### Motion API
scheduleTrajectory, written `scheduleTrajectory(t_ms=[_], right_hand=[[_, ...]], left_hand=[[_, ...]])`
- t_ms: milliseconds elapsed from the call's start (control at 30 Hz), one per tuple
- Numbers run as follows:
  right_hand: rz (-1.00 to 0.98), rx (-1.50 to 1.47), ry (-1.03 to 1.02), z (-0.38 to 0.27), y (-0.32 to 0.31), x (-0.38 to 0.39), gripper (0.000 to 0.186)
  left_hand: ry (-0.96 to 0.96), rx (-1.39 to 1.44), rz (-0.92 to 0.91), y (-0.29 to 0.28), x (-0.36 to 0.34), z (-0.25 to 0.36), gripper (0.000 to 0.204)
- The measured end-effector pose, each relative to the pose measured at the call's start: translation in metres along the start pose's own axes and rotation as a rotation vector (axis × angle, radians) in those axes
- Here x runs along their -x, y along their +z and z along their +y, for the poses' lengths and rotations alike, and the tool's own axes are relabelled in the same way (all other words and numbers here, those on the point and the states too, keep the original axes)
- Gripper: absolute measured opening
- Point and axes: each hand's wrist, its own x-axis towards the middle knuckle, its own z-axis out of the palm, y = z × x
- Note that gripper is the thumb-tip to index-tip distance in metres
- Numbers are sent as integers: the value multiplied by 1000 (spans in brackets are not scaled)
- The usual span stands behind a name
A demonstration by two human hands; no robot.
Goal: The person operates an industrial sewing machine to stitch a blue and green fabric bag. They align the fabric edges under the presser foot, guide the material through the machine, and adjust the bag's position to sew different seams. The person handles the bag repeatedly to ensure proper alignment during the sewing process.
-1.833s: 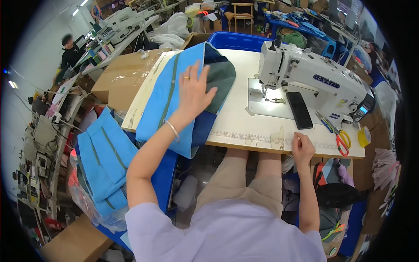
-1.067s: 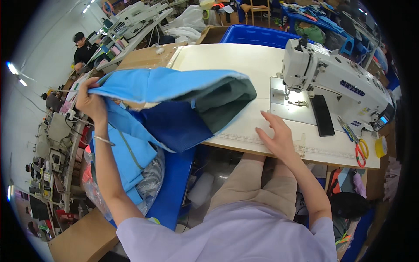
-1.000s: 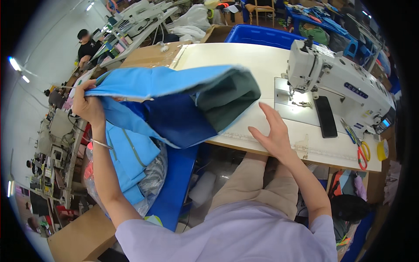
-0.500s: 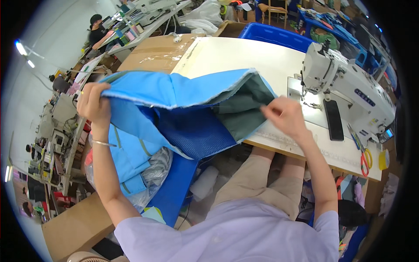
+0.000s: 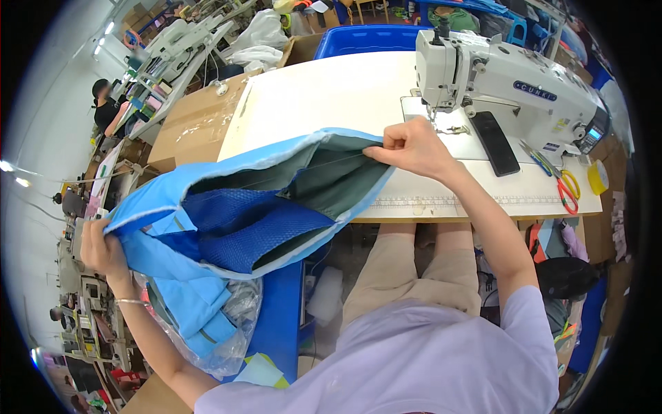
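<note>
A light-blue fabric piece like an unfinished bag point(image 5: 165, 190), with dark green lining and a dark blue mesh panel point(image 5: 265, 224) inside, is spread between my hands. Its raw-edged opening gapes toward me. At the left end, my left hand point(image 5: 103, 250) is closed round the edge. My right hand point(image 5: 412, 146) pinches the right end of the opening, where thin loose threads cross the lining. Below the piece, folded light-blue fabric pieces point(image 5: 193, 310) lie with clear plastic on a blue surface point(image 5: 276, 303).
A white sewing machine point(image 5: 510, 76) stands at the right of the pale table point(image 5: 310, 90). Near it lie a black phone point(image 5: 494, 143), red-and-yellow scissors point(image 5: 567, 192) and yellow tape point(image 5: 598, 177). Behind are a blue bin point(image 5: 365, 40) and cardboard point(image 5: 196, 124); a person point(image 5: 107, 110) sits far left.
My left hand has moved left and down with the edge. My right hand, formerly beside the right end, now pinches it. The opening is stretched wider and the view has turned right.
</note>
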Motion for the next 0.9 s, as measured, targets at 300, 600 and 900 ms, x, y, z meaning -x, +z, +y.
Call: scheduleTrajectory(t_ms=[300, 600, 900], right_hand=[[-207, -196, 11, 34, -13, 32, 26], [-233, -383, 768, 61, -18, 26, 53], [455, 152, -404, -40, 28, 23, 17]], left_hand=[[11, -5, -27, 38, 14, 19, 23], [145, -22, 83, 19, -10, 26, 23], [208, 34, 15, -37, -19, 11, 18]])
